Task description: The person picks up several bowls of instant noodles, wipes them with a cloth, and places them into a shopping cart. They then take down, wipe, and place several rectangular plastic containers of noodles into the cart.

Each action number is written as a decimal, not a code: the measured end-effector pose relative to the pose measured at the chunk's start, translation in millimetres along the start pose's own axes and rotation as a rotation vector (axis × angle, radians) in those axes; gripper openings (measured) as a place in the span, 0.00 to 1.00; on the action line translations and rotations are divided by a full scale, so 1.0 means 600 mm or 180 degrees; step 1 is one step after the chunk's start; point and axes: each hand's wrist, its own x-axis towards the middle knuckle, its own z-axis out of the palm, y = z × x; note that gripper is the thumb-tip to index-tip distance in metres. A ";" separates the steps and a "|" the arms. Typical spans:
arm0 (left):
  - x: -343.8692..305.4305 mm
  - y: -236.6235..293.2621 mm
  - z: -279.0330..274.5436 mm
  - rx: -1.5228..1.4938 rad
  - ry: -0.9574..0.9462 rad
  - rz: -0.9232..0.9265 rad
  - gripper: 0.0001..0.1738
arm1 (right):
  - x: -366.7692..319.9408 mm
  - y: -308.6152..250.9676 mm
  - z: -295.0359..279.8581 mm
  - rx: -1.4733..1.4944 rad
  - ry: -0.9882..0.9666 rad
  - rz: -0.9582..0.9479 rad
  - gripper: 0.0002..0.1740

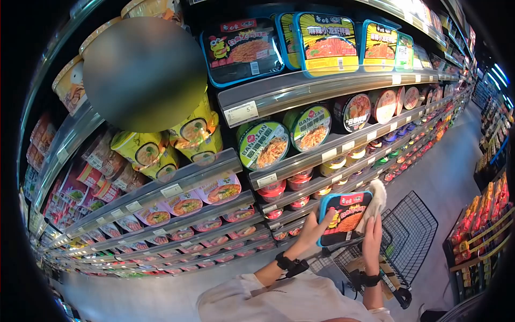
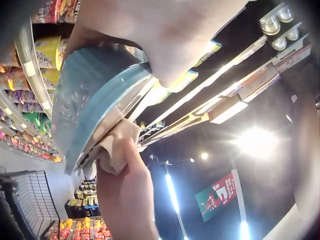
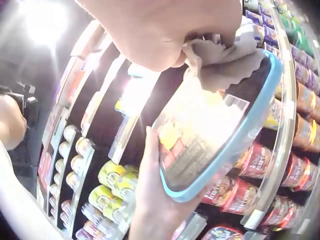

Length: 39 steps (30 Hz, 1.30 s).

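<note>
A blue-rimmed food box with a black, picture-printed lid [image 1: 346, 217] is held up in front of the body. My left hand [image 1: 311, 233] grips its left side, with the thumb on the lid edge. A pale cloth [image 1: 377, 201] lies along the right side of the box, and my right hand [image 1: 371, 241] pinches it. The right wrist view shows the bunched cloth [image 3: 220, 62] under my right hand [image 3: 175, 30], against the lid's end. In the left wrist view the cloth [image 2: 119, 147] touches the box edge.
Shelves [image 1: 322, 155] of packaged noodles stand in front and to the left. Similar boxes [image 1: 330, 43] line the upper shelf. A black wire basket cart [image 1: 410, 236] is beyond my right hand. Another stocked rack [image 1: 483, 231] stands across the aisle floor [image 1: 429, 172] at right.
</note>
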 end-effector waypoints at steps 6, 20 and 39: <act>-0.015 0.030 -0.071 -0.1112 0.0353 -0.0863 0.30 | 0.009 0.029 0.006 0.2387 -0.0677 0.1082 0.25; 0.029 0.022 -0.082 -0.2305 -0.0156 -0.0682 0.39 | -0.083 -0.023 0.032 0.2342 -0.0359 0.1645 0.27; 0.013 -0.018 0.164 -0.0556 -0.2303 -0.0829 0.32 | -0.165 -0.015 -0.125 0.1136 0.0655 0.1241 0.28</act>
